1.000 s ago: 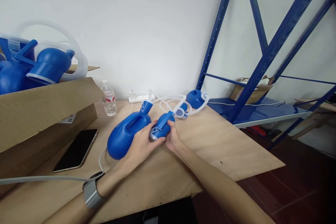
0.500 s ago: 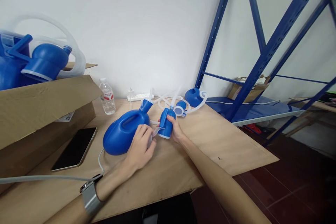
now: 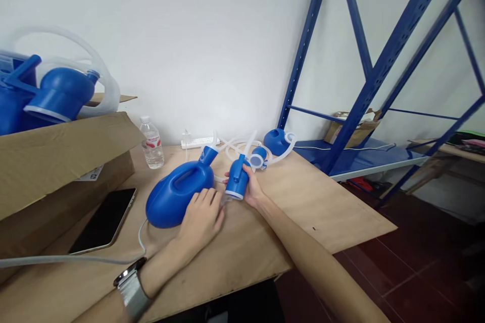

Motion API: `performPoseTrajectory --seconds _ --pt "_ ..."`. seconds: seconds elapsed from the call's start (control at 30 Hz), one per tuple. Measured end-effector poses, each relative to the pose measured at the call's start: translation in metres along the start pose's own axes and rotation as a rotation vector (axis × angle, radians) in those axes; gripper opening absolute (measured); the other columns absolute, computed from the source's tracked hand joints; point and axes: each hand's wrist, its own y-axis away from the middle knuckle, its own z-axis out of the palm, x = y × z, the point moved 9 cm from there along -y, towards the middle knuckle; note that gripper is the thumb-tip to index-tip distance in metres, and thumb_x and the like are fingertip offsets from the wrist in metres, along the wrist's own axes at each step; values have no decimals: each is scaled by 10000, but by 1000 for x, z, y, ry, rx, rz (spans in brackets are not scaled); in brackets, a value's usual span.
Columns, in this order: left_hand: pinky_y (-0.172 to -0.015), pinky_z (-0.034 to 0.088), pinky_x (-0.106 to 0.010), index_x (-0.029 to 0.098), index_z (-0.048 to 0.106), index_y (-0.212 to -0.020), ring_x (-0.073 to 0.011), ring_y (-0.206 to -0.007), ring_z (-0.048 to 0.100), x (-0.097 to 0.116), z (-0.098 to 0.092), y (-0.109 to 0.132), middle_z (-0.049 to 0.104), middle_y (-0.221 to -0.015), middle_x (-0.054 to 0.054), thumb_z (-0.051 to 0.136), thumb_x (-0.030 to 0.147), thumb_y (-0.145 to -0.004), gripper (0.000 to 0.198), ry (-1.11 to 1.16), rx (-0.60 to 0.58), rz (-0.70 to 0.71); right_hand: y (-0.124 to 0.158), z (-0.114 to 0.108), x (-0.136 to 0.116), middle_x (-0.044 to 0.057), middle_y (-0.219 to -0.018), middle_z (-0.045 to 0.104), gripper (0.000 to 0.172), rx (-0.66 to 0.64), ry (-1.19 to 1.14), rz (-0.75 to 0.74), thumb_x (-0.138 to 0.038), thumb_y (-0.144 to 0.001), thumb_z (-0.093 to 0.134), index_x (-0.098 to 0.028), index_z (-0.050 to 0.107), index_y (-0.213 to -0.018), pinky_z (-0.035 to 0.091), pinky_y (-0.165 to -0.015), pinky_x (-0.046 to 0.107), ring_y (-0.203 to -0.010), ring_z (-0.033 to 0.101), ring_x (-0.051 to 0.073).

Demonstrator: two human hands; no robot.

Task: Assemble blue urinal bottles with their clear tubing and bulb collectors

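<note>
My right hand [image 3: 254, 189] is wrapped around a small blue urinal cup [image 3: 238, 177] with a white rim and a side grip; its rim tilts down toward me. A pale hose rises behind the cup. Beside it, my left hand [image 3: 202, 212] has its fingers curled, with a bit of clear plastic film [image 3: 226, 198] at the fingertips, close under the rim. Most of the film is hidden by the hand. Left of both lies a large blue urinal bottle [image 3: 164, 202] with a moulded handle, its neck pointing up to the right.
Behind my right hand lie another blue cup [image 3: 258, 156], coiled hoses and a second blue bottle [image 3: 276, 141]. A cardboard box [image 3: 68, 161] full of blue pieces, a phone [image 3: 104, 219] and a water bottle [image 3: 152, 144] stand left. Blue shelving [image 3: 364, 159] rises right; a power strip [image 3: 199, 142] lies at the wall.
The blue cup has turned in my right hand, so its rim faces me more. The clear film that stretched across the cup's side now shows only below its rim. The view shifts slightly.
</note>
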Motion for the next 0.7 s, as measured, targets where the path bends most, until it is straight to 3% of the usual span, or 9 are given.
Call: performPoseTrajectory --seconds 0.1,0.17,0.27,0.4,0.53,0.7 --pt "-1014 434 -509 94 457 -1409 -345 -1233 537 -8 2 0 601 -1329 -189 557 236 -892 545 61 44 -22 2 5 7 84 -912 780 377 13 -19 31 -538 -822 669 -200 652 -988 630 -744 463 -876 760 307" --pt "-1035 433 -504 103 429 -1432 -338 -1228 556 -10 1 1 612 -1322 -186 599 358 -906 609 134 55 -56 5 7 10 86 -924 781 395 19 -33 29 -566 -834 652 -204 661 -990 628 -773 472 -915 755 311" --pt "-918 512 -453 135 506 -1353 -315 -1092 651 -21 1 0 681 -1193 -158 538 452 -964 503 164 21 -161 11 15 17 94 -933 780 420 -29 -43 46 -601 -839 635 -199 672 -957 621 -825 460 -967 746 306" --pt "-754 548 -360 160 601 -1210 -289 -981 713 -30 6 -5 721 -1099 -139 417 269 -1014 290 63 -144 -172 19 27 29 84 -938 780 394 -83 -8 74 -570 -817 676 -202 673 -957 613 -861 450 -991 743 299" --pt "-663 524 -347 139 641 -1101 -305 -851 742 -38 15 -5 748 -1013 -157 356 171 -1009 301 -22 -353 -242 22 31 26 70 -911 779 415 -46 2 8 -544 -790 720 -210 649 -1027 612 -859 469 -969 749 302" --pt "-697 497 -347 141 656 -1048 -323 -897 746 -36 15 -6 763 -986 -170 333 228 -1044 334 64 -373 -315 22 30 18 72 -836 773 409 -10 33 -24 -523 -759 712 -210 655 -1015 623 -808 474 -934 750 319"
